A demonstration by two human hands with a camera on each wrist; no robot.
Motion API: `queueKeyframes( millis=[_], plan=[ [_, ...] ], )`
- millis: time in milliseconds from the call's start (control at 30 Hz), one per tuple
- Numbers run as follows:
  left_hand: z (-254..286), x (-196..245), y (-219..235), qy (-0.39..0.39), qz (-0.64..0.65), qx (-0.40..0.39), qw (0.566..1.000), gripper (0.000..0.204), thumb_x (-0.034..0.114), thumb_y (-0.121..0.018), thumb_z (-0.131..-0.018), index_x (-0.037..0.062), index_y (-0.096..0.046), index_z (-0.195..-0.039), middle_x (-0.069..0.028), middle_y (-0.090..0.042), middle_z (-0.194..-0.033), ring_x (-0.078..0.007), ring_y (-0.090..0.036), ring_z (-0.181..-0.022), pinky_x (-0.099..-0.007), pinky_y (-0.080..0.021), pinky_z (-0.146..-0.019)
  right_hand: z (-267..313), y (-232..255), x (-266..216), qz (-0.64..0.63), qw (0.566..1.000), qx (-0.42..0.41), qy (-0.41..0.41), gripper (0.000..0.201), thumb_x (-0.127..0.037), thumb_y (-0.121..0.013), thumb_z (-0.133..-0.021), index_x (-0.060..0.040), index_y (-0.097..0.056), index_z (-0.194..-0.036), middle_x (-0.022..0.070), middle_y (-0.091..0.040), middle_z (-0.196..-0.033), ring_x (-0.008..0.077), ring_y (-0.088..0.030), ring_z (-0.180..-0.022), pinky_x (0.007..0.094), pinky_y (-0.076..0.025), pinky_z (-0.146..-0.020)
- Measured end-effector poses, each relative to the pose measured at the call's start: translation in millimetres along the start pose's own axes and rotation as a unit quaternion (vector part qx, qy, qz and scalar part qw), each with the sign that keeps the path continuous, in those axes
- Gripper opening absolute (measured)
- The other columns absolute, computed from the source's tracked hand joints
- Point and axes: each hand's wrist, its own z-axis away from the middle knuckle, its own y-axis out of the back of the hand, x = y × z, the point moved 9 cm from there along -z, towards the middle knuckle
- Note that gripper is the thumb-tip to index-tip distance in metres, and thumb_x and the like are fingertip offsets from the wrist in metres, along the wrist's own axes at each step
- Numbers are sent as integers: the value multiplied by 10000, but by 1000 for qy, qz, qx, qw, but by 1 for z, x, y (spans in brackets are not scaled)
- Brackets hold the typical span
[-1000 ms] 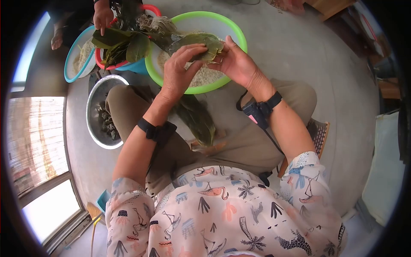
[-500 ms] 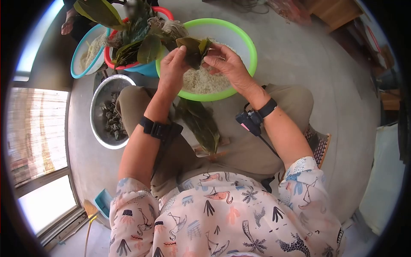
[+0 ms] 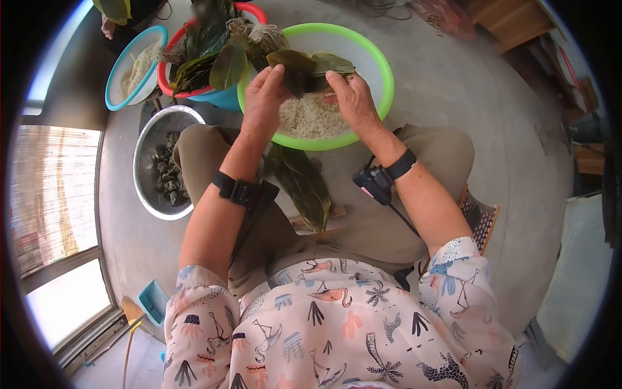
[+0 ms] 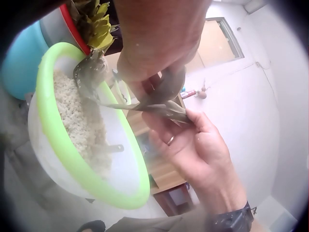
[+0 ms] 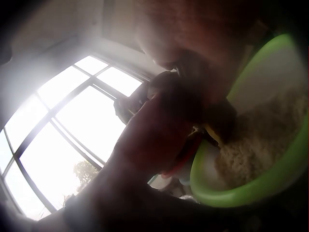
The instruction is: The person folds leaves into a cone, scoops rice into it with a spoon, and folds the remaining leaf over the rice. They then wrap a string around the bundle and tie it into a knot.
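Note:
Over the basin, both hands hold broad green leaves [image 3: 295,62] spread sideways between them. My left hand [image 3: 262,98] pinches the left end, thumb on top. At the other end my right hand [image 3: 355,104] pinches the leaves between thumb and fingers; a ring shows on it in the left wrist view. Just below the hands is a green-rimmed basin [image 3: 382,97] of white rice [image 3: 314,120]. More long leaves [image 3: 301,185] lie between the knees. The right wrist view is dark and shows the hands only dimly.
To the left are a red basin [image 3: 163,81] piled with leaves and string [image 3: 265,35], a blue-rimmed basin [image 3: 110,91], and a metal bowl [image 3: 146,194] of small dark wrapped bundles [image 3: 170,170]. A blue dustpan [image 3: 153,301] lies near the window.
The leaves were turned and folded up between the hands half a second ago; now they are spread out flat. Another person's hand at the upper left has drawn away from the leaf pile with a leaf.

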Motion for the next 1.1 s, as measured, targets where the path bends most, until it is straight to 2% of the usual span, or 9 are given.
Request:
queueKeyframes(
  millis=[167,400,467,600,767,833,867,933,1100],
  plan=[
    [-6,4,20,8,53,39,998,238,252,-539,-978,80,-593,-1133,-55,-665,-1096,-186,-650,-954,-337,-500,-840,1,-4,0,-58,998,-15,-33,434,-323,-582,-940,10,-513,-1208,85,-589,-1108,162,-626,-931,285,-560,-745],
    [-12,-1,52,64,73,110,989,275,347,-544,-964,149,-571,-1153,-37,-660,-1111,-182,-599,-1044,-346,-417,-886,-1,3,17,-108,993,-21,-37,405,-309,-603,-938,-4,-515,-1190,90,-602,-1117,181,-654,-905,285,-557,-728],
    [-13,0,61,66,134,147,978,293,350,-523,-972,154,-560,-1186,-50,-635,-1172,-214,-556,-1136,-433,-374,-986,0,19,27,-144,988,14,-55,344,-281,-585,-946,-21,-524,-1164,83,-623,-1080,196,-664,-893,300,-556,-724],
    [-14,32,63,21,210,141,967,333,350,-471,-987,132,-543,-1228,-67,-559,-1298,-266,-478,-1251,-531,-266,-1111,-1,40,33,-182,979,44,-77,277,-237,-557,-951,-39,-530,-1143,80,-638,-1046,215,-664,-904,327,-544,-741],
    [-16,68,83,-33,283,138,949,351,329,-419,-991,122,-533,-1252,-93,-523,-1355,-325,-427,-1300,-565,-254,-1107,0,81,44,-238,957,140,-88,221,-191,-554,-919,-56,-536,-1092,92,-643,-1034,252,-657,-934,345,-499,-772],
    [-20,83,85,-54,349,60,934,361,321,-400,-990,121,-528,-1262,-92,-500,-1390,-322,-407,-1323,-568,-243,-1112,-3,96,53,-254,953,143,-81,218,-184,-568,-905,-60,-533,-1080,95,-643,-1039,252,-657,-939,345,-494,-769],
    [-15,85,90,-62,343,109,931,369,291,-360,-999,105,-518,-1276,-97,-492,-1400,-319,-398,-1333,-563,-232,-1119,-4,108,63,-256,948,171,-82,235,-171,-558,-904,-57,-520,-1106,97,-633,-1050,261,-663,-907,346,-511,-730],
    [-23,82,112,-69,348,108,929,372,283,-343,-1006,99,-512,-1282,-100,-495,-1396,-313,-408,-1326,-557,-241,-1117,-3,126,79,-269,937,208,-81,263,-151,-559,-895,-45,-503,-1129,101,-619,-1067,272,-664,-891,344,-524,-698],
    [-27,75,142,-70,375,130,915,391,275,-288,-1025,89,-491,-1302,-107,-500,-1390,-302,-436,-1307,-532,-293,-1097,3,140,102,-233,945,198,-117,286,-225,-592,-921,-15,-513,-1099,129,-624,-1076,267,-665,-911,342,-530,-703]
  ],
)
